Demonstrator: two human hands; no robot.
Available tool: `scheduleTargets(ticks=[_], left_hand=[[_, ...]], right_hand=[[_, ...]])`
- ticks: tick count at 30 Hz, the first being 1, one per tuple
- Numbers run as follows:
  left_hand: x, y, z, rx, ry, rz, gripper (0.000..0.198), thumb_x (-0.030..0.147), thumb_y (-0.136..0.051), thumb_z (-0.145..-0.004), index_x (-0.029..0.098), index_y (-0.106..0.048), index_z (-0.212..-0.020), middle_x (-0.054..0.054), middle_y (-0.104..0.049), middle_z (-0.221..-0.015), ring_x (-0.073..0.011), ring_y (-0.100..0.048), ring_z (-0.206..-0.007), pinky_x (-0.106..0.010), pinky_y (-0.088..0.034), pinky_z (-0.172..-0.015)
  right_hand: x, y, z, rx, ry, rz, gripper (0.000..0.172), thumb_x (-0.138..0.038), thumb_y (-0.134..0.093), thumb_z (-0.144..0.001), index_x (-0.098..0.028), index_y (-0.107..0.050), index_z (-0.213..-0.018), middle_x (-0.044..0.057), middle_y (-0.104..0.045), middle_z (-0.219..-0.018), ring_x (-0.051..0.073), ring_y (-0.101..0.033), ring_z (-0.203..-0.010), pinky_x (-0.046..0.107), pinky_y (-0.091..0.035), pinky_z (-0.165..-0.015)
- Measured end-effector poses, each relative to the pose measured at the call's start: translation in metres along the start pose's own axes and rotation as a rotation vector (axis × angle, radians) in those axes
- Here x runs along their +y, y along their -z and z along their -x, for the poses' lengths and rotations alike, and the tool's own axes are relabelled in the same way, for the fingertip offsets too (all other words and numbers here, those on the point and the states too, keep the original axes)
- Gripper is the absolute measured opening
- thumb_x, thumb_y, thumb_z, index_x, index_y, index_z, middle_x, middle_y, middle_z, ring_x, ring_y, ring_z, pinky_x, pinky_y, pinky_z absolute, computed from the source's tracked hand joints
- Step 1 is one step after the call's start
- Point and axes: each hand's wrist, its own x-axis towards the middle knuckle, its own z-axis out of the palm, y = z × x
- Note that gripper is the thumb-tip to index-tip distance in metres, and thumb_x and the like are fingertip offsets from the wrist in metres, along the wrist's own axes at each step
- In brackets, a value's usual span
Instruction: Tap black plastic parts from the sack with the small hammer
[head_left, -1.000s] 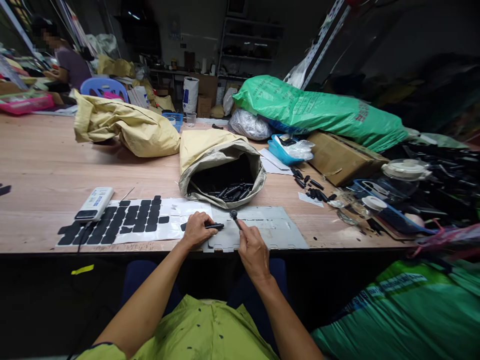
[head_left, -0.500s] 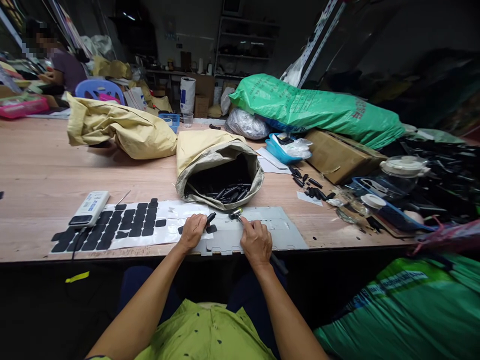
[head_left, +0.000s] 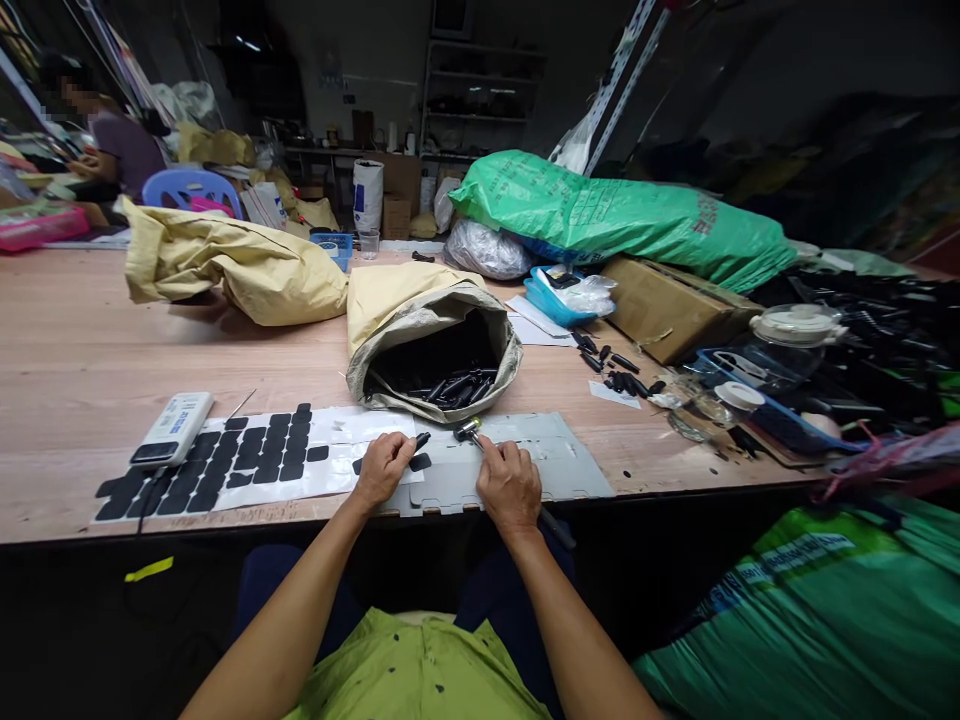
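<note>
My left hand point(head_left: 384, 470) is closed around a small black elongated part point(head_left: 423, 440), whose tip sticks out past the thumb and points right. My right hand point(head_left: 511, 486) grips the handle of a small hammer point(head_left: 466, 430); its shiny head with a yellowish face lies left of my fingers, over the grey sheet point(head_left: 555, 455). Just behind both hands, an open paper sack point(head_left: 356, 370) shows many black parts point(head_left: 461, 388) inside. Left of my left hand is a white sheet point(head_left: 341, 460) with rows of black rounded patches point(head_left: 274, 445).
A white electronic device point(head_left: 176, 425) with a cable sits at left. Behind it lies another tan sack point(head_left: 247, 270). To the right are loose black parts point(head_left: 626, 382), a cardboard box point(head_left: 667, 315), a green sack point(head_left: 600, 215) and a lidded jar point(head_left: 799, 335). A co-worker point(head_left: 124, 150) sits far left.
The view has shifted slightly, so the scene sits a little farther left. Both hands keep their grips, and the hammer head stays in nearly the same place.
</note>
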Motion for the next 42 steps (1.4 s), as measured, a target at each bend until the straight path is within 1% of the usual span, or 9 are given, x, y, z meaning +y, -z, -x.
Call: scheduleTargets(ticks=[4,6,13,17,24,28,33,37,42], left_hand=[[0.002,0.002,0.002,-0.004,0.032,0.039,0.025,0.043,-0.062,-0.08,0.02,-0.057,-0.071,0.0,-0.057,-0.071,-0.0162,-0.051,-0.072,-0.028,-0.041,-0.068],[0.003,0.003,0.003,-0.015,0.043,0.035,0.021,0.04,-0.066,-0.075,0.02,-0.059,-0.074,0.0,-0.058,-0.074,-0.0166,-0.052,-0.073,-0.028,-0.041,-0.068],[0.005,0.004,0.004,-0.019,0.044,0.096,0.028,0.043,-0.059,-0.081,0.02,-0.06,-0.066,-0.001,-0.059,-0.069,-0.018,-0.053,-0.072,-0.03,-0.042,-0.067],[0.006,0.005,0.004,-0.016,0.046,0.106,0.03,0.044,-0.058,-0.081,0.02,-0.058,-0.063,-0.002,-0.06,-0.067,-0.0182,-0.053,-0.072,-0.03,-0.041,-0.066],[0.006,0.006,0.006,-0.033,0.036,0.03,0.03,0.045,-0.059,-0.081,0.02,-0.059,-0.064,-0.002,-0.061,-0.068,-0.0187,-0.054,-0.073,-0.031,-0.041,-0.068],[0.01,0.007,0.009,-0.027,0.048,-0.003,0.028,0.044,-0.061,-0.08,0.02,-0.061,-0.066,-0.002,-0.062,-0.069,-0.0184,-0.054,-0.073,-0.031,-0.041,-0.068],[0.014,0.007,0.011,-0.02,0.076,-0.014,0.027,0.044,-0.062,-0.08,0.02,-0.063,-0.067,-0.002,-0.062,-0.071,-0.0185,-0.054,-0.074,-0.03,-0.042,-0.068],[0.016,0.007,0.012,-0.046,0.09,-0.023,0.027,0.044,-0.063,-0.079,0.019,-0.065,-0.07,-0.002,-0.063,-0.073,-0.0192,-0.055,-0.076,-0.031,-0.042,-0.069],[0.016,0.006,0.011,-0.032,0.078,-0.061,0.025,0.043,-0.063,-0.077,0.02,-0.064,-0.069,-0.002,-0.062,-0.071,-0.0189,-0.054,-0.075,-0.031,-0.041,-0.07]], right_hand=[[0.0,-0.001,0.0,0.014,0.001,-0.007,0.038,-0.014,-0.049,-0.09,-0.026,-0.066,-0.121,0.005,-0.058,-0.089,0.02,-0.043,-0.082,0.031,-0.028,-0.07],[0.0,-0.001,-0.001,0.019,0.001,-0.003,0.038,-0.014,-0.049,-0.089,-0.026,-0.066,-0.121,0.005,-0.058,-0.089,0.02,-0.043,-0.081,0.032,-0.029,-0.071],[-0.004,0.002,-0.005,-0.019,-0.006,0.073,0.033,-0.016,-0.051,-0.087,-0.022,-0.066,-0.116,0.007,-0.058,-0.091,0.021,-0.046,-0.083,0.033,-0.03,-0.071],[-0.004,0.005,-0.01,-0.069,-0.036,0.046,0.029,-0.02,-0.055,-0.087,-0.024,-0.067,-0.113,0.007,-0.059,-0.092,0.021,-0.048,-0.086,0.031,-0.029,-0.069],[-0.009,0.004,-0.019,-0.104,-0.056,0.043,0.012,-0.028,-0.057,-0.088,-0.021,-0.066,-0.093,0.006,-0.061,-0.089,0.021,-0.051,-0.086,0.031,-0.025,-0.066],[-0.011,0.003,-0.017,-0.08,-0.023,0.079,0.014,-0.028,-0.052,-0.092,-0.019,-0.062,-0.092,0.007,-0.06,-0.088,0.022,-0.051,-0.084,0.033,-0.024,-0.067],[-0.008,0.005,-0.014,-0.114,0.012,0.093,0.017,-0.031,-0.049,-0.094,-0.018,-0.06,-0.094,0.006,-0.059,-0.087,0.02,-0.051,-0.081,0.033,-0.023,-0.067],[-0.006,0.005,-0.014,-0.132,0.008,0.106,0.017,-0.032,-0.049,-0.095,-0.019,-0.059,-0.095,0.006,-0.059,-0.088,0.02,-0.051,-0.081,0.032,-0.023,-0.067],[-0.007,0.004,-0.014,-0.142,-0.005,0.09,0.018,-0.033,-0.049,-0.094,-0.018,-0.059,-0.097,0.007,-0.059,-0.09,0.02,-0.051,-0.083,0.032,-0.022,-0.067]])
